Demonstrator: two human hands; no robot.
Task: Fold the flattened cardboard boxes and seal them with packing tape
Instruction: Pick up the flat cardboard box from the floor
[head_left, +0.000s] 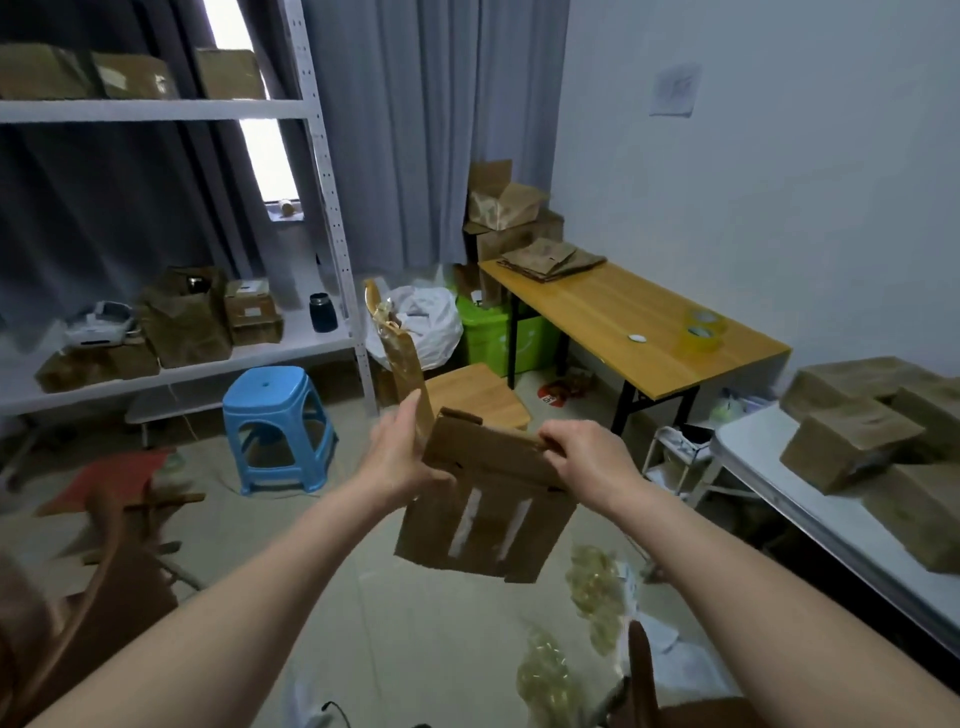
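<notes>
A brown cardboard box (483, 512), partly flattened and with two pale tape strips on its near face, hangs in the air in front of me. My left hand (402, 457) holds its left edge, thumb up along the side. My right hand (587, 452) grips its top right edge, fingers curled over the rim. Two rolls of clear packing tape (702, 330) sit on the yellow wooden table (613, 317) to the right. A stack of flattened cardboard boxes (550, 260) lies on that table's far end.
Several folded brown boxes (862, 436) sit on a white table (831, 530) at right. A wooden chair (467, 389) stands just beyond my hands, a blue plastic stool (278, 426) to the left. White shelving (156, 332) holds boxes. Crumpled tape scraps (592, 577) lie on the floor.
</notes>
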